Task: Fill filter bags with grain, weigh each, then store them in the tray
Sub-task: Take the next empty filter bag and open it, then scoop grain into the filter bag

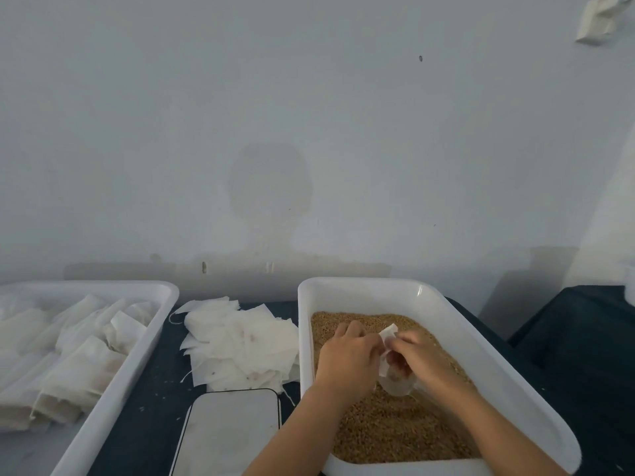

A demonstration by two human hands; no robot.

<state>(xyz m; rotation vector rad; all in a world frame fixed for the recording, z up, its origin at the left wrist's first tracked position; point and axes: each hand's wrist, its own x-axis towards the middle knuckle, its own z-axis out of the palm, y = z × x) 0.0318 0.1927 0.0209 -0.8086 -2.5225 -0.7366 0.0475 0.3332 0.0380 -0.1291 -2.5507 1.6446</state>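
Both hands over grain tub [488, 341]: left hand [347, 355] and right hand [422, 355] pinching filter bag [387, 334] above grain [395, 427]. Empty bags pile [240, 345] left of tub; tray [137, 341] further left.

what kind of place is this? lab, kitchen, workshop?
Likely a small hand-packing bench, not a kitchen: a white tub of grain, a loose pile of empty filter bags, a tray of filled bags and a flat scale, set against a bare wall.
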